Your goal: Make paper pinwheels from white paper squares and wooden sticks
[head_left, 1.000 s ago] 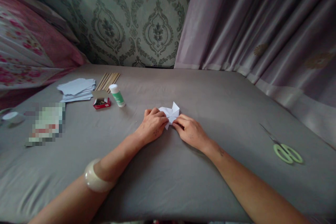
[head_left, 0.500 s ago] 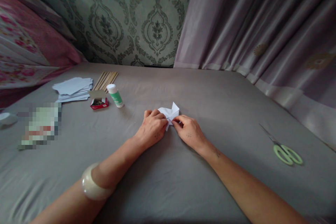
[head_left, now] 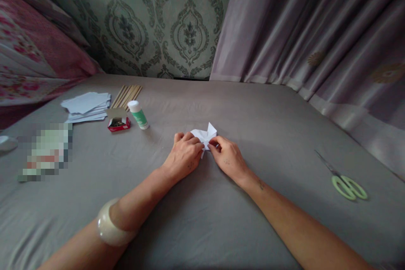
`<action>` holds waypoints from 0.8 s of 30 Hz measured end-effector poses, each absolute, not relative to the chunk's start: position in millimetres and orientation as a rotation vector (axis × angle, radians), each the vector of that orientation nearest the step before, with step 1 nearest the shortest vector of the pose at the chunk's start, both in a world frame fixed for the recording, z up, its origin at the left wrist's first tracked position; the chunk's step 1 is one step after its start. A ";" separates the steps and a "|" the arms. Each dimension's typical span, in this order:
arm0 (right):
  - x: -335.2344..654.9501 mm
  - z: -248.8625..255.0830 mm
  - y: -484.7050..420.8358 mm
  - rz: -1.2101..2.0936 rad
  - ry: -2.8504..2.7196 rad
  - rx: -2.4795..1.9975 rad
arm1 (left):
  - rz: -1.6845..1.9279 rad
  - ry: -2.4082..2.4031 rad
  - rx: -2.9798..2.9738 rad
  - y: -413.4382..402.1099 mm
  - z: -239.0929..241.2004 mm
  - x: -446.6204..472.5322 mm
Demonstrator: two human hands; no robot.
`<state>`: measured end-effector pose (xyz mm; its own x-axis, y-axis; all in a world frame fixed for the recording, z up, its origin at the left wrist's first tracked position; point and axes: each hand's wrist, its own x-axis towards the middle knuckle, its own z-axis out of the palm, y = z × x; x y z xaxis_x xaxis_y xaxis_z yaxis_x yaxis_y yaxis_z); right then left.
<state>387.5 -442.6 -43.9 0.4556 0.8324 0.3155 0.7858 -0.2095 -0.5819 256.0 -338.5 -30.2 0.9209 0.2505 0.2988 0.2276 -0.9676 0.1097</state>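
A small folded white paper piece (head_left: 206, 133) lies on the grey cloth surface (head_left: 221, 228) near the middle. My left hand (head_left: 184, 154) presses down on its left part with curled fingers. My right hand (head_left: 227, 157) pinches the paper's right near edge between thumb and fingertips. One pointed flap sticks up beyond my fingers. Much of the paper is hidden under both hands. A pale bangle (head_left: 109, 223) sits on my left forearm.
At the far left lie a stack of white paper sheets (head_left: 86, 106), a bundle of wooden sticks (head_left: 128, 93), a small red box (head_left: 118, 123) and a green-and-white glue bottle (head_left: 138, 114). Green-handled scissors (head_left: 344, 181) lie at the right. A curtain hangs along the right edge.
My right hand has crept slightly up and left onto the paper, closing toward my left hand. The paper and my left hand have hardly moved.
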 end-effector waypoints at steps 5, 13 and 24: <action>387.6 -44.6 -441.6 0.082 -1.336 -2.017 | 0.479 0.383 3.012 -339.5 -29.2 255.9; 387.3 -45.7 -441.3 0.058 -1.332 -2.043 | 0.498 0.380 3.016 -340.5 -28.8 257.1; 387.4 -45.9 -440.1 0.063 -1.318 -2.079 | 0.469 0.387 3.029 -341.8 -28.5 257.5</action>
<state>387.4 -440.1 -45.9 0.4896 0.8194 0.2982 0.7874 -0.2686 -0.5548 257.5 -341.8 -28.5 0.9226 0.2537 0.2907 0.2378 -0.9672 0.0893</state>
